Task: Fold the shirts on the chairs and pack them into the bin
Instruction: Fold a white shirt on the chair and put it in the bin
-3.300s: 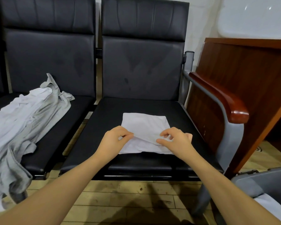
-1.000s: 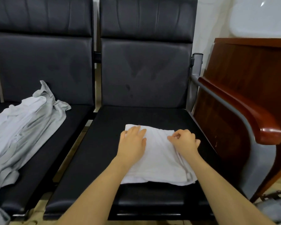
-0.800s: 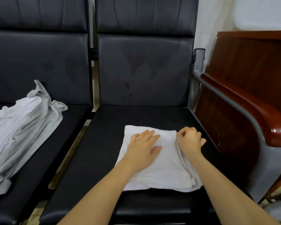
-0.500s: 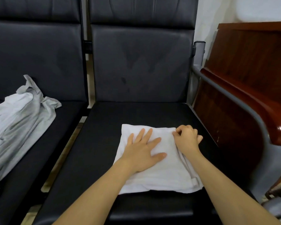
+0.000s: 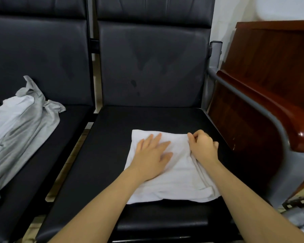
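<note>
A white shirt (image 5: 179,179), folded into a rough square, lies on the seat of the right black chair (image 5: 112,155). My left hand (image 5: 151,156) presses flat on the shirt's left half with fingers spread. My right hand (image 5: 203,148) has curled fingers that pinch the shirt's far right edge. A crumpled grey shirt (image 5: 18,130) is heaped on the seat of the left black chair (image 5: 42,172). A grey corner of the bin (image 5: 300,216) shows at the bottom right.
A grey metal armrest with a red-brown wooden pad (image 5: 288,123) stands right of the chair. Behind it leans a dark wooden panel (image 5: 270,58). A gap with pale floor (image 5: 72,151) separates the two seats.
The shirt has been folded smaller since the earliest frame. My left hand has flattened and slid across the cloth, while my right hand stays at the far right edge.
</note>
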The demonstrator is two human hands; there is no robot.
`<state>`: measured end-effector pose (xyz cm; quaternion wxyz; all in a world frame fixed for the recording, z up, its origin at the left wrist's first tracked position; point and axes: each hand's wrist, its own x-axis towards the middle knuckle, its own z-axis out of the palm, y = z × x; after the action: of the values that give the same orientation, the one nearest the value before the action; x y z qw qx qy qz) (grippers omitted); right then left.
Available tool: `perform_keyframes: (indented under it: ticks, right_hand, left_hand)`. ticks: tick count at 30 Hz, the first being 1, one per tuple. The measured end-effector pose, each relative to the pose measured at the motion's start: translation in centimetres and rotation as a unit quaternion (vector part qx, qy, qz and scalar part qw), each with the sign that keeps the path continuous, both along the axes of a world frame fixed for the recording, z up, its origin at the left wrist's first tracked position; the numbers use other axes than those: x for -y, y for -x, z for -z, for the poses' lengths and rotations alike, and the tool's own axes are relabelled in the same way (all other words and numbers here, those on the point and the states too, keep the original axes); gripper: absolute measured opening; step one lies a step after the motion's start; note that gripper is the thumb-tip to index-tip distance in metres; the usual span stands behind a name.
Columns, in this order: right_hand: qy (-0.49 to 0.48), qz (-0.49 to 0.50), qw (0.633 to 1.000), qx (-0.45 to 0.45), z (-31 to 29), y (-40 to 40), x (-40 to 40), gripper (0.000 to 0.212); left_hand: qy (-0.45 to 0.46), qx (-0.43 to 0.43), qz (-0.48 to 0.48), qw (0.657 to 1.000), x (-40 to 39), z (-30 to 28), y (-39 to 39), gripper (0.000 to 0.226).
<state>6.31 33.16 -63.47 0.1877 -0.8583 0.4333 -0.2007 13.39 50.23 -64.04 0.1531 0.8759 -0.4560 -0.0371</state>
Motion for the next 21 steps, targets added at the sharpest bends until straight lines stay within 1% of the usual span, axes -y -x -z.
perform_keyframes:
  ticks: [2, 4, 5, 6, 8, 10, 11, 14, 17, 19, 21]
  right_hand:
    - [-0.022, -0.004, 1.0, -0.009, -0.5, 0.7, -0.6, 0.037]
    - [-0.034, -0.018, 0.997, -0.073, -1.0, 1.3, -1.3, 0.052]
    - [-0.041, -0.028, 0.993, -0.103, -1.2, 1.4, -1.8, 0.06]
    - [-0.051, -0.037, 0.991, -0.116, -1.3, 1.6, -2.3, 0.064]
    - [-0.085, -0.062, 0.989, -0.105, -1.5, 1.9, -3.6, 0.06]
    - [-0.101, -0.083, 0.988, -0.077, -1.6, 2.4, -4.5, 0.058]
    - [-0.108, -0.09, 0.989, -0.048, -1.7, 2.8, -4.7, 0.057]
    - [-0.128, -0.114, 0.981, 0.094, -2.2, 4.3, -5.2, 0.046]
    - [-0.075, -0.165, 0.967, 0.18, -3.8, 6.8, -6.0, 0.03]
    - [-0.035, -0.181, 0.956, 0.229, -5.4, 8.8, -6.5, 0.026]
    - [0.003, -0.17, 0.949, 0.265, -7.1, 10.9, -6.9, 0.025]
  left_hand:
    - [0.01, 0.049, -0.11, 0.993, -0.3, -0.1, -0.3, 0.051]
    - [-0.017, 0.053, -0.21, 0.976, -1.0, -0.3, -0.5, 0.055]
    - [-0.035, 0.047, -0.235, 0.97, -1.5, -0.3, -0.6, 0.056]
    - [-0.048, 0.045, -0.243, 0.968, -1.9, -0.3, -0.7, 0.057]
    - [-0.049, 0.041, -0.231, 0.971, -2.5, -0.2, -0.6, 0.055]
    - [-0.004, 0.006, -0.205, 0.979, -3.0, -0.2, -0.5, 0.052]
    - [0.029, -0.018, -0.186, 0.982, -3.2, -0.3, -0.3, 0.049]
    - [0.152, -0.082, -0.119, 0.978, -4.3, -1.0, 0.7, 0.044]
    - [0.263, -0.079, -0.074, 0.959, -5.1, -2.6, 2.3, 0.042]
    - [0.326, -0.071, -0.045, 0.941, -5.1, -4.2, 3.6, 0.039]
    - [0.368, -0.055, -0.016, 0.928, -5.1, -6.0, 4.8, 0.038]
